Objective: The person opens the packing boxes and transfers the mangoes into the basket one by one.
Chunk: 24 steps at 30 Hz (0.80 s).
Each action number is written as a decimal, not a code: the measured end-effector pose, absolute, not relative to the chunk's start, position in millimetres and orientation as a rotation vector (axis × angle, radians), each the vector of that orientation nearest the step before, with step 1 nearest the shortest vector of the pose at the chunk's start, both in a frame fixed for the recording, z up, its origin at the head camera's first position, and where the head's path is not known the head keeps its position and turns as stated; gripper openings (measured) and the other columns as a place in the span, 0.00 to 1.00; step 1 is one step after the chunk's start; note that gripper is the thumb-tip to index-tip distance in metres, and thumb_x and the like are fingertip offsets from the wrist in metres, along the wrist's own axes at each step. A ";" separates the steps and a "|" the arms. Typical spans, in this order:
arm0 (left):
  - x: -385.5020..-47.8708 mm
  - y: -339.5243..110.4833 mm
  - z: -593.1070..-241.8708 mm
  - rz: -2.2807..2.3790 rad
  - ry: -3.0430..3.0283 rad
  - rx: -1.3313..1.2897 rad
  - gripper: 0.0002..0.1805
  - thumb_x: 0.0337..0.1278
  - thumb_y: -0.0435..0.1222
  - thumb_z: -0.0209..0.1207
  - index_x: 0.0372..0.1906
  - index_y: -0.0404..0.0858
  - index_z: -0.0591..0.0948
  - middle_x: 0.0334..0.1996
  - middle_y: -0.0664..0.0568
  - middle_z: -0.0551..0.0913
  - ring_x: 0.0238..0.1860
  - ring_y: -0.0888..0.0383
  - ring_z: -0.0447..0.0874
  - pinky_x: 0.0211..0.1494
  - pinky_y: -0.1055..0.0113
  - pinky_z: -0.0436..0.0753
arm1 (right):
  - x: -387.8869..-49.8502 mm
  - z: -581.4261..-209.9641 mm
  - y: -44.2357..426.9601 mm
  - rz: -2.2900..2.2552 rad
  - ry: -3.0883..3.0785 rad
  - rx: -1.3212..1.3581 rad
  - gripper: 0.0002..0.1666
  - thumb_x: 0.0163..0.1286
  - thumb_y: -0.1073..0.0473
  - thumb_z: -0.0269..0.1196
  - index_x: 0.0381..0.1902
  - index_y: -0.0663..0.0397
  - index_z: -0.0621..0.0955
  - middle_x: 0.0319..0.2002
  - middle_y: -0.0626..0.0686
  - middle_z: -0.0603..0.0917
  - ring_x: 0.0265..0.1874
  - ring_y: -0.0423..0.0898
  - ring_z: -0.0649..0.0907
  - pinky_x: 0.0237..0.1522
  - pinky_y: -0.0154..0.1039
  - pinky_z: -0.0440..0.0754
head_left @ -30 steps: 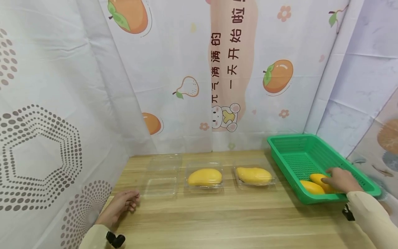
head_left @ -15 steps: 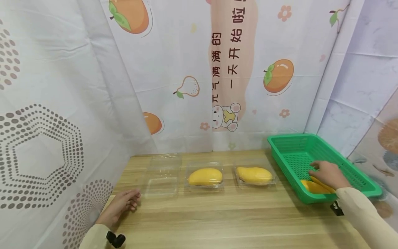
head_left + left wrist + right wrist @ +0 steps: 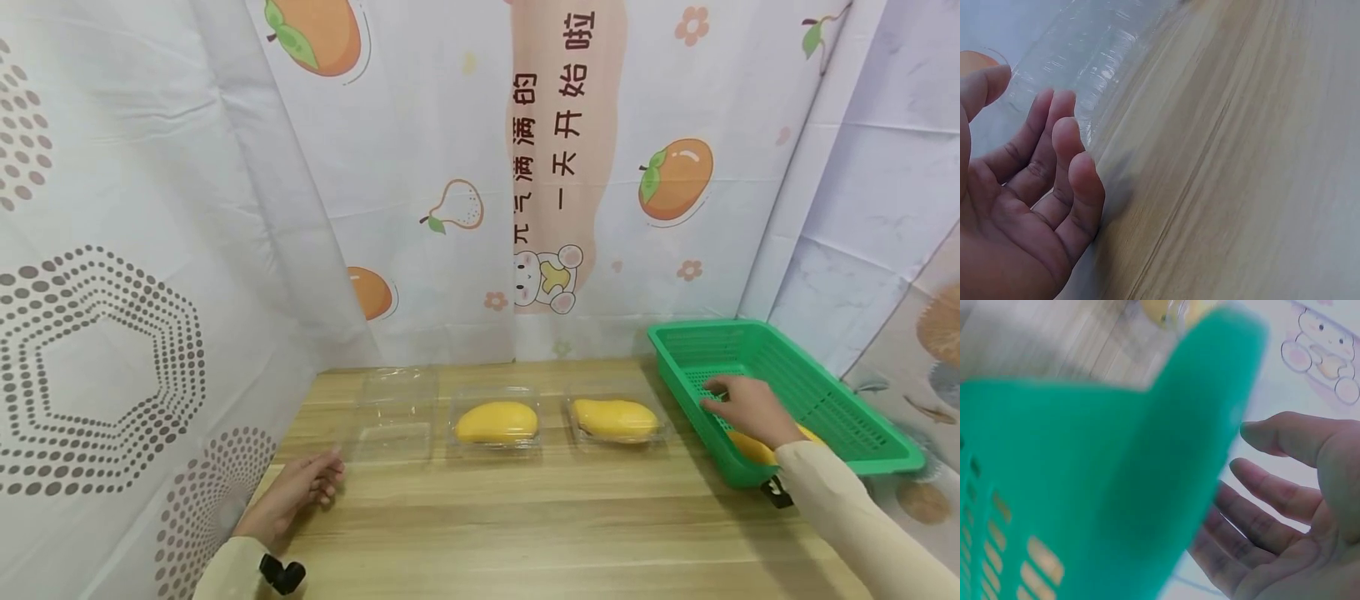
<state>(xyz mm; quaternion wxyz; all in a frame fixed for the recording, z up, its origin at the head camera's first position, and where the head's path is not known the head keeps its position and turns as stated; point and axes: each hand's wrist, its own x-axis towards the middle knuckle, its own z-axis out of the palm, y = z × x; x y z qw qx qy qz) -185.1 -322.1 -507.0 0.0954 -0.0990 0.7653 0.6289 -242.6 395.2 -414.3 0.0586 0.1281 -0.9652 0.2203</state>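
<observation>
Mangoes (image 3: 756, 450), loose: in the green basket (image 3: 810, 375) at right, near end, partly hidden by hand and sleeve. We judge them firm, fairly weighty, smooth enough to slip and easily bruised; best gripped round the thick middle.

Green basket: probably light, stiff plastic; hold by the rim.

Right hand (image 3: 752, 410): over the basket's left rim, thumb apart from fingers, nothing visible in it.

Left hand (image 3: 300, 485): well apart from the right, fingers loosely bent, empty, near the clear box (image 3: 393, 433) at left.

Change: we find the right hand farther left than half a second ago; left hand unmoved.
</observation>
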 end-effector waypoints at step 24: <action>-192.1 -279.0 -506.1 1.815 2.104 0.050 0.27 0.75 0.48 0.58 0.51 0.23 0.78 0.38 0.47 0.83 0.30 0.60 0.79 0.33 0.67 0.82 | -248.6 -409.7 337.3 0.660 -2.844 0.483 0.20 0.72 0.60 0.67 0.54 0.71 0.82 0.50 0.68 0.85 0.46 0.65 0.84 0.44 0.59 0.84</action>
